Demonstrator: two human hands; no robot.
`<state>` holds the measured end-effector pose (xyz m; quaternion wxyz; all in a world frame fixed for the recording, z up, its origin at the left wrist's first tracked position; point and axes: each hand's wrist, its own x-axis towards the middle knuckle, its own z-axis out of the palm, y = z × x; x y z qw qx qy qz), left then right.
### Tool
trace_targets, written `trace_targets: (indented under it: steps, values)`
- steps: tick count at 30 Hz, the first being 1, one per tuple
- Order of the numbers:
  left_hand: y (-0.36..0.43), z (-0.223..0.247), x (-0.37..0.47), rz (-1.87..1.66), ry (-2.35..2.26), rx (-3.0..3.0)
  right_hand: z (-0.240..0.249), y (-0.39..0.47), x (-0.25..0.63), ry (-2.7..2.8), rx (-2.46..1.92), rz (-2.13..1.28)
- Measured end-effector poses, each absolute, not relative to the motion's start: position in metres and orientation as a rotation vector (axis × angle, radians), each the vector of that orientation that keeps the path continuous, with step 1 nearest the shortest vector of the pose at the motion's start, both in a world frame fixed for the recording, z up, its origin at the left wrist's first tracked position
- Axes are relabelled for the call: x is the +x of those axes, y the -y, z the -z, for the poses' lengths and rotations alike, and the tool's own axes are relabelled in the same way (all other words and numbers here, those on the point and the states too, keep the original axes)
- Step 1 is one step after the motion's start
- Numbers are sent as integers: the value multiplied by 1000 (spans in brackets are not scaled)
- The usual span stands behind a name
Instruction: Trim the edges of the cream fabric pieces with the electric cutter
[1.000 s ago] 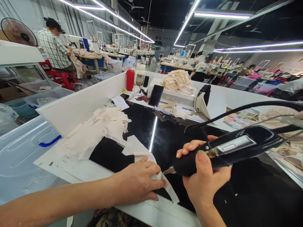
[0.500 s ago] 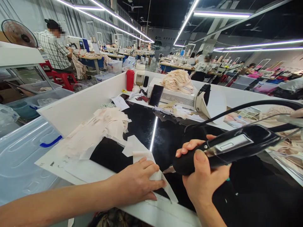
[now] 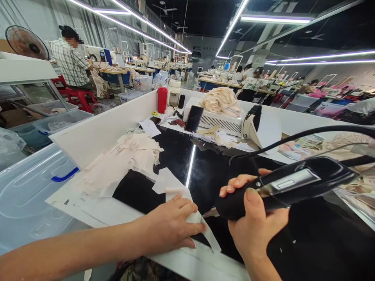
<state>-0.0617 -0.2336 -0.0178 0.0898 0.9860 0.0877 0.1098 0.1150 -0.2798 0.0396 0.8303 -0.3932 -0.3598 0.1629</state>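
Observation:
My left hand lies flat with fingers spread, pressing a pale cream strip of fabric onto the black glossy work surface. The strip runs diagonally past my fingertips toward the front edge. My right hand is wrapped around a black corded handheld cutter, whose pointed metal tip rests close to the strip's right edge; whether they touch I cannot tell. To the left of these, a loose pile of cream fabric pieces covers part of the surface.
White boards wall the table. Toward the back stand a phone, a white vented box with fabric on top, a red cup and a jar. A thick cable arcs over the right side. Co-workers sit at sewing stations beyond.
My right hand and the cutter have shifted slightly to the right, with the tip staying near the strip's edge. My left hand stays on the fabric.

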Motion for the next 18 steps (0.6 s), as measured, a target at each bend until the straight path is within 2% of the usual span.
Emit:
trace_targets:
  steps: [18]
  values:
    - [232,23,-59,-391,-236,2953,-35,268,110,697,-859,-417]
